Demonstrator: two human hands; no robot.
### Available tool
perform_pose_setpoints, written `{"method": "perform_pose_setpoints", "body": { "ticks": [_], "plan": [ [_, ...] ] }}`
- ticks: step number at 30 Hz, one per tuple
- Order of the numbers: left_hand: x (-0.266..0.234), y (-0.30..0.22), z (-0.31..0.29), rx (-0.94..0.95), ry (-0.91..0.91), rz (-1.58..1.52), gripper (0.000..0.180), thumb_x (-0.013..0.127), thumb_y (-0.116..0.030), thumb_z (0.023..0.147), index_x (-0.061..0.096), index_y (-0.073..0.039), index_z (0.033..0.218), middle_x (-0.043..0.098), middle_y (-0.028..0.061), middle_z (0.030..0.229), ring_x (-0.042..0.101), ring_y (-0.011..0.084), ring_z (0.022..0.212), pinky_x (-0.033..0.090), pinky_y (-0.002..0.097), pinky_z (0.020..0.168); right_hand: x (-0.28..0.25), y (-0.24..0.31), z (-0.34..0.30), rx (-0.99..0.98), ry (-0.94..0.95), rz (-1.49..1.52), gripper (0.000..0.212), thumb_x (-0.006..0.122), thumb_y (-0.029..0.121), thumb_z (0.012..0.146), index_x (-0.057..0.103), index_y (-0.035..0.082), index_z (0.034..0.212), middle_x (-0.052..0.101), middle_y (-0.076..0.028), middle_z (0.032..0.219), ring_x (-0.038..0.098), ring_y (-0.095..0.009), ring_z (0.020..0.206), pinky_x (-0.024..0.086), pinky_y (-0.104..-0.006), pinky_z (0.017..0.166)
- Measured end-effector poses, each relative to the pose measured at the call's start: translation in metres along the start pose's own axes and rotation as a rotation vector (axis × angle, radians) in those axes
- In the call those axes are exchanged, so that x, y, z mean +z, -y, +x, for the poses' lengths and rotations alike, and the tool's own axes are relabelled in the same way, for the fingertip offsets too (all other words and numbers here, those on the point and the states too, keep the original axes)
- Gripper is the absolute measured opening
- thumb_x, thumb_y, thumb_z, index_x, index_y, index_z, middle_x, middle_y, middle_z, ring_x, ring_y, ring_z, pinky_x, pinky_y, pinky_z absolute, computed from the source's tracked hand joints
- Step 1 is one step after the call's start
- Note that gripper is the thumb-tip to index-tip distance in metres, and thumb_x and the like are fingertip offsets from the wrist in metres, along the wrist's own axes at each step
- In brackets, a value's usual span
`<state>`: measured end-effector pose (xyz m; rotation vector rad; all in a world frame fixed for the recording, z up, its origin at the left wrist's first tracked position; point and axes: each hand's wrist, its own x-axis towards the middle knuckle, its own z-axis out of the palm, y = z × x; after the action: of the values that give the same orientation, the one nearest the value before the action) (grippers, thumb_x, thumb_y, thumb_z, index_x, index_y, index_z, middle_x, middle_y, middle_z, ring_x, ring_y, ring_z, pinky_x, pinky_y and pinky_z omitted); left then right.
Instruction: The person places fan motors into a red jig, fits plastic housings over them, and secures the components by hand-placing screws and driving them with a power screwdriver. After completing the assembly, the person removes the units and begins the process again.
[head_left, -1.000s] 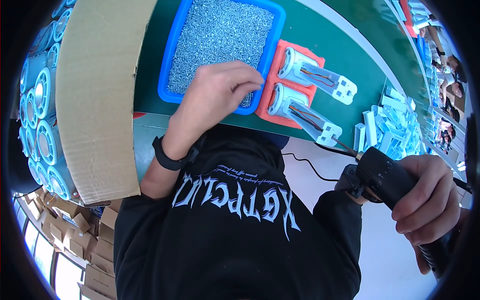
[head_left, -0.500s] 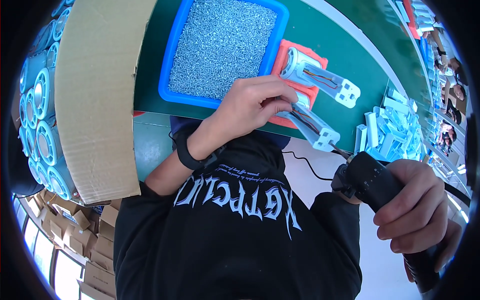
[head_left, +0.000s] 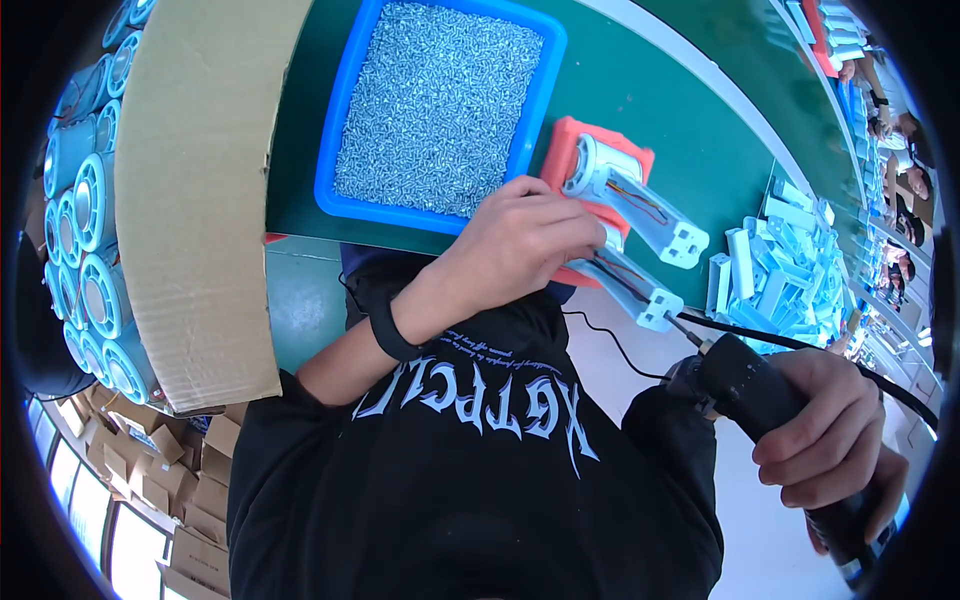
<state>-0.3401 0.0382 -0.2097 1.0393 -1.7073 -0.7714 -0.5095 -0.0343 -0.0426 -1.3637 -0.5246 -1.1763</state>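
Observation:
My right hand [head_left: 825, 430] is wrapped round a black electric screwdriver [head_left: 750, 380]. The bit meets the holed end of the nearer pale plastic housing [head_left: 640, 295], whose open channel shows thin coloured wires. My left hand [head_left: 530, 245] has its fingers closed on the inner part of this housing, and its fingertips are partly hidden. Beyond it lies a second, similar housing [head_left: 655, 225] with a round drum-shaped end, also with wires in its channel. Both rest in a red holder [head_left: 562, 150] at the table's near edge.
A blue tray [head_left: 325, 160] full of small silver screws stands left of the holder. Loose pale plastic covers [head_left: 785, 275] are heaped to the right. A cardboard sheet [head_left: 195, 200] hides part of the stacked round units [head_left: 95, 205] at far left. A black cable [head_left: 870, 375] trails from the right.
The red holder and both housings have shifted toward me, and my left hand has moved with them. The screwdriver has come slightly nearer too, its bit still at the nearer housing's end.

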Motion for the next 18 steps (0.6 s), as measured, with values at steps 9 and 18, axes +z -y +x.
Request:
{"method": "perform_pose_setpoints", "body": {
  "ticks": [9,18],
  "plan": [
    [0.002,-0.009,0.004,-0.018,0.036,0.078,0.019,0.066,0.002,0.070,0.061,-0.010,0.083,0.064,0.0002,0.082,0.062,0.0190,0.077,0.043,0.0309,0.073,-0.007,0.014,0.008,-0.030,0.060,0.005,0.004,0.059,0.000,0.078,0.061,-0.001,0.082,0.061,-0.012,0.062,0.059,-0.019,0.046,0.053,-0.0283,0.043],
    [0.007,-0.012,0.003,0.007,-0.044,0.011,0.014,0.063,0.003,0.071,0.061,-0.007,0.081,0.060,0.0037,0.077,0.060,0.0213,0.072,0.043,0.0315,0.065,-0.002,0.120,0.038,-0.205,-0.145,-0.169,0.026,0.061,0.026,0.084,0.054,0.004,0.097,0.056,-0.002,0.066,0.057,-0.012,0.049,0.054,-0.0243,0.047]
  ]
}}
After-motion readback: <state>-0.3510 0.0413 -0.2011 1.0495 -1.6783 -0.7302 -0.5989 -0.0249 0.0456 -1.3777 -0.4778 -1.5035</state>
